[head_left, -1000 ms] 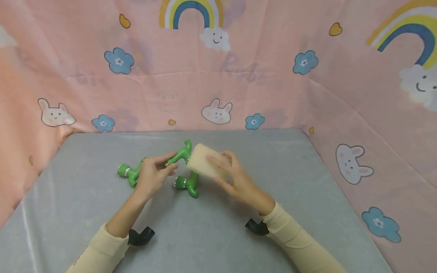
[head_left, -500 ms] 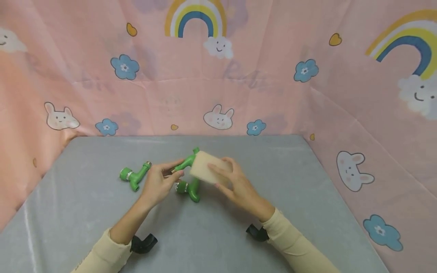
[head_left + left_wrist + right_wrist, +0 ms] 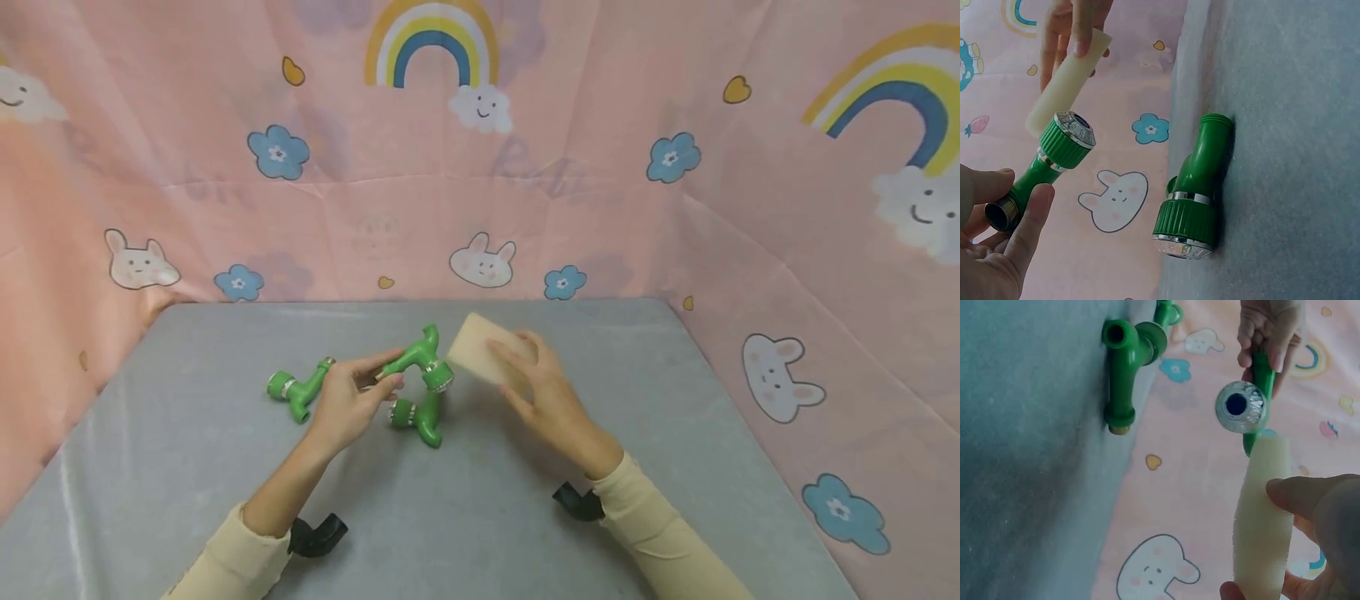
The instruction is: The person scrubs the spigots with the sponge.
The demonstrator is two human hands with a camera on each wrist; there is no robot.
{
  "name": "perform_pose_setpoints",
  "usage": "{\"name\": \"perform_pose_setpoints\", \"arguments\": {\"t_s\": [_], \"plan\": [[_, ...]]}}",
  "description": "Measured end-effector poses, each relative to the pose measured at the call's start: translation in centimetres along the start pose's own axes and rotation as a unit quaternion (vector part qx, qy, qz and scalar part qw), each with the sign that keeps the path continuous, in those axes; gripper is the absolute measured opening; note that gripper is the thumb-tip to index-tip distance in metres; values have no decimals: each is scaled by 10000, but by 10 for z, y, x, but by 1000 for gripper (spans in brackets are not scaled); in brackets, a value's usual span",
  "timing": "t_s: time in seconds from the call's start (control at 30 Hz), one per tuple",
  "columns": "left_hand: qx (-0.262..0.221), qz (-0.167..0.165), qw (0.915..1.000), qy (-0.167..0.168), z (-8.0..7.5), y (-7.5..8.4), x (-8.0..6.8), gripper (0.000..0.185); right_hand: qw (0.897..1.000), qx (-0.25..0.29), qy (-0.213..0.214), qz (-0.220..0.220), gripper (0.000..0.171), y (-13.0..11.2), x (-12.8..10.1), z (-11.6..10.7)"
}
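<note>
Left hand (image 3: 347, 402) pinches a green tap (image 3: 417, 357) at frame centre, lifted off the grey table (image 3: 187, 467). Right hand (image 3: 542, 386) grips a beige sponge (image 3: 480, 354) just right of the tap's nozzle, apart from it. Two more green taps lie on the table: one (image 3: 418, 414) below the held tap, one (image 3: 298, 388) to the left.

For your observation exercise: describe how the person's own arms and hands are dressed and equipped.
Both arms wear pale cream long sleeves ending at the wrists. The left hand and right hand are bare, without gloves. A small black curved mount sits under each wrist.
</note>
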State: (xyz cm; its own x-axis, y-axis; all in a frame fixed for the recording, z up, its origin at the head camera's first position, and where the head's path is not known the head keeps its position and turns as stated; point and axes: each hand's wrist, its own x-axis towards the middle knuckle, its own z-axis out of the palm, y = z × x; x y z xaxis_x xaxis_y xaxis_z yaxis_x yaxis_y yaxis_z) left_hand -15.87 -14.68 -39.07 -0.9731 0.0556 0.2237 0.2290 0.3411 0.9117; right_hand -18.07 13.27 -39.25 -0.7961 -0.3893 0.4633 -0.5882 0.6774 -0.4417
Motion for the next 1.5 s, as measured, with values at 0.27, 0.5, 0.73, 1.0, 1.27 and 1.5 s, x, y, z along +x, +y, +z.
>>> {"name": "perform_pose_setpoints", "arguments": {"t_s": [0.27,0.5,0.73,1.0,1.27,1.5], "plan": [[-282,91,9993,-215,6,-7,2,37,9964,509,-68,-674,54,-7,-2,8],[-689,32,9967,-430,8,-6,2,37,9970,482,-209,-575,51,-9,-4,15],[-482,-134,9982,-345,7,-5,2,34,9997,192,119,-78,51,6,1,11],[383,-186,9991,-28,12,-4,1,29,9978,452,457,-143,50,-1,0,12],[605,-31,9982,-45,22,2,-4,26,9982,-30,382,-472,52,-20,-4,23],[973,431,9943,-99,21,1,-5,23,9985,-45,547,-22,52,-9,-1,21]]}}
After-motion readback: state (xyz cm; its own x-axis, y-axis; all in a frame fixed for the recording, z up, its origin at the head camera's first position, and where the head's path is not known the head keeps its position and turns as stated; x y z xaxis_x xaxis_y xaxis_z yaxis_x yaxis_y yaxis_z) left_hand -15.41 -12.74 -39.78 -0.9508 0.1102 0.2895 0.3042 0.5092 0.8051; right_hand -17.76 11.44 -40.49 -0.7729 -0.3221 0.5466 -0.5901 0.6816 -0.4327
